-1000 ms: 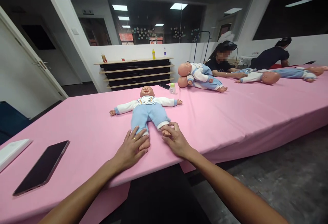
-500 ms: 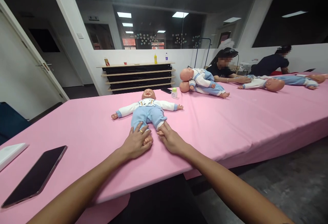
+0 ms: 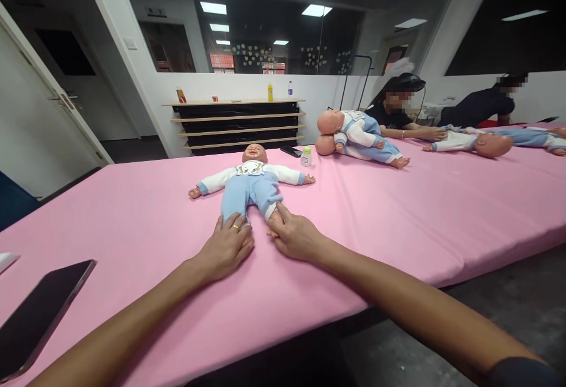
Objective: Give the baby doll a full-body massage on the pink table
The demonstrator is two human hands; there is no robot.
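On the pink-covered table a baby doll (image 3: 251,185) lies on its back, arms spread, head away from me. It wears light blue trousers and a white top with an animal-face bib. My left hand (image 3: 226,244), a gold ring on one finger, is closed over the doll's ankle and foot on the left, which it mostly hides. The other foot of the doll is gripped by my right hand (image 3: 297,236), thumb and fingers around the ankle just below the white cuff. Both of the doll's legs point toward me.
A small bottle with a green cap (image 3: 306,157) and a dark phone (image 3: 290,151) lie beyond the doll. Two stacked dolls (image 3: 358,133) are to the right, near a person handling another doll (image 3: 464,141). A large phone (image 3: 42,316) lies front left on the pink cloth (image 3: 145,210).
My right hand's fingers have closed further around the doll's ankle. My left hand stays on the other leg. The view has shifted slightly; the person at the right has moved their hand on their doll.
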